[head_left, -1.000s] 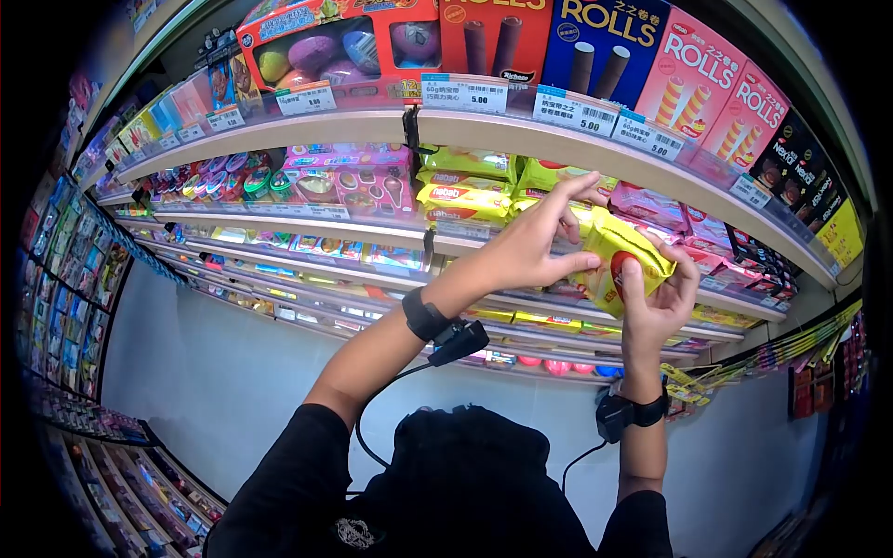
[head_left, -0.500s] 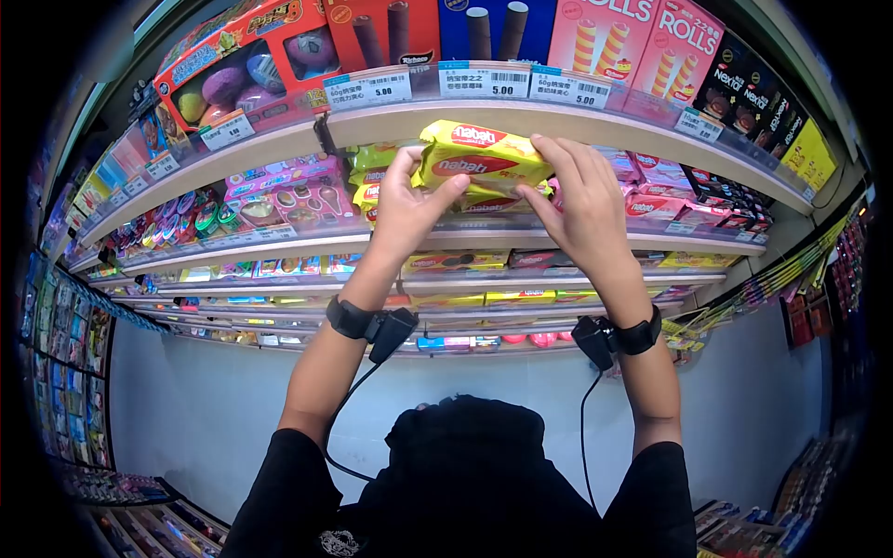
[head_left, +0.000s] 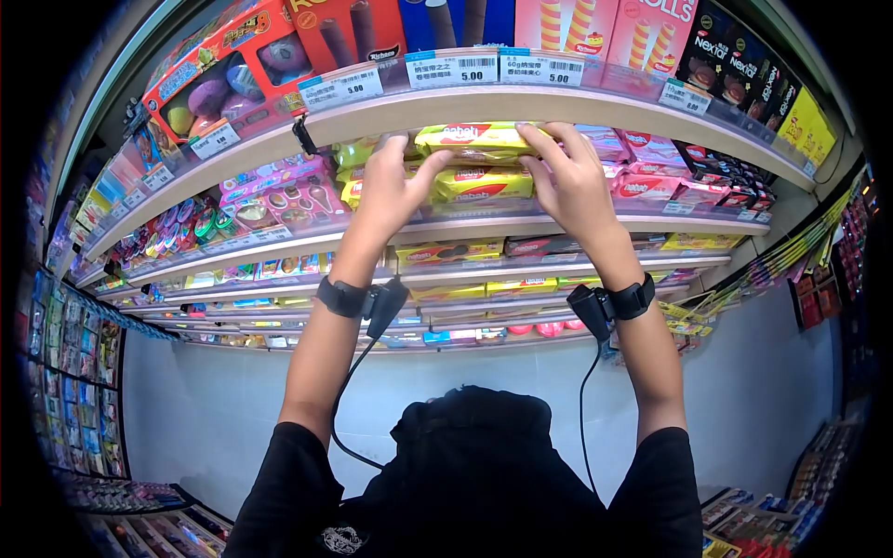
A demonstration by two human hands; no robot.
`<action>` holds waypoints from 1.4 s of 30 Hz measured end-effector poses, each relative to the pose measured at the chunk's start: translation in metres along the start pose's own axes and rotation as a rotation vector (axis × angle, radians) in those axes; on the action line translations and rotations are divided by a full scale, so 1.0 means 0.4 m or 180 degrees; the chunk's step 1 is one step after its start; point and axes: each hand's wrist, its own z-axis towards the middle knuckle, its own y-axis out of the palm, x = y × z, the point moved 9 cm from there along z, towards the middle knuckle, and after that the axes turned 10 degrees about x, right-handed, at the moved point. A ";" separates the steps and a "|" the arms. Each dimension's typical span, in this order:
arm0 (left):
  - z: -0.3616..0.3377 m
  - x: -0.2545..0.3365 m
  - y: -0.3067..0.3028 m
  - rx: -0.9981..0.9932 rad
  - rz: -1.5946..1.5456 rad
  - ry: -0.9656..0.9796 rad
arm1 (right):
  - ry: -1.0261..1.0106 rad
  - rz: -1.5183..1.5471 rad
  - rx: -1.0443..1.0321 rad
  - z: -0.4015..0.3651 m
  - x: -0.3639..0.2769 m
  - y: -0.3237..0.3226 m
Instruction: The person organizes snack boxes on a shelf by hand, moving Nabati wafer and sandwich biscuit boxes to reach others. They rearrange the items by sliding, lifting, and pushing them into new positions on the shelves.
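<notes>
A yellow Nabati wafer pack (head_left: pixel 476 139) lies level between my two hands, just under the upper shelf board. Its left end is gripped by my left hand (head_left: pixel 398 184), thumb in front and fingers behind the end. At the opposite end, my right hand (head_left: pixel 569 175) has its fingers over the top edge and the thumb below. Directly beneath it in view are more yellow wafer packs (head_left: pixel 476 186) stacked on the shelf. Both wrists wear black straps with small cabled devices.
Above runs a shelf board (head_left: pixel 446 112) with price tags (head_left: pixel 451 70) and boxes of rolls (head_left: pixel 558 28). Pink wafer packs (head_left: pixel 646 184) sit to the right, pink toy sets (head_left: pixel 279 200) to the left. Lower shelves with goods lie below, over a pale floor (head_left: pixel 242 391).
Both hands have carried the wafer pack inward to the shelf, over the stack. It was tilted with its front showing and now lies flatter. The view has shifted slightly.
</notes>
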 end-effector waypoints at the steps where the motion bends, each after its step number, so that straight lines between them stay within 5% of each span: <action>1: 0.004 0.004 -0.003 0.0146 -0.0111 -0.0017 | 0.0055 0.0038 -0.0023 0.002 0.002 0.002; 11: 0.010 0.066 0.003 0.0566 0.0772 0.0431 | 0.0352 -0.0622 -0.0405 -0.017 0.055 0.051; 14: 0.014 0.031 0.001 0.0734 0.0676 -0.0071 | 0.0312 -0.0850 -0.0483 -0.019 0.065 0.073; 17: 0.000 0.028 -0.001 0.1059 0.0593 -0.0227 | 0.0794 -0.0889 -0.1288 -0.031 0.099 0.113; 20: 0.006 0.028 0.018 0.0974 0.0430 0.0008 | 0.0342 -0.0937 -0.1028 -0.009 0.102 0.117; 23: 0.001 0.060 0.046 0.0803 0.0881 0.0693 | 0.1069 -0.0708 -0.1762 -0.017 0.138 0.153; 26: -0.010 0.057 0.075 0.0412 0.0908 0.0692 | 0.0464 -0.0801 -0.0945 -0.022 0.141 0.161; 30: -0.020 0.028 0.091 0.0156 0.1495 0.0761 | 0.1499 -0.0165 -0.2156 -0.029 0.170 0.192; 36: -0.029 0.044 0.080 0.0349 0.1080 0.0946 | 0.2010 -0.0090 -0.2647 -0.055 0.163 0.184; 39: -0.030 0.074 0.067 0.0517 0.0918 0.1089 | 0.1460 0.0201 -0.1199 -0.034 0.153 0.144; 42: -0.042 0.037 0.089 0.0104 0.1122 0.0590 | 0.1183 0.0110 -0.0633 -0.028 0.131 0.119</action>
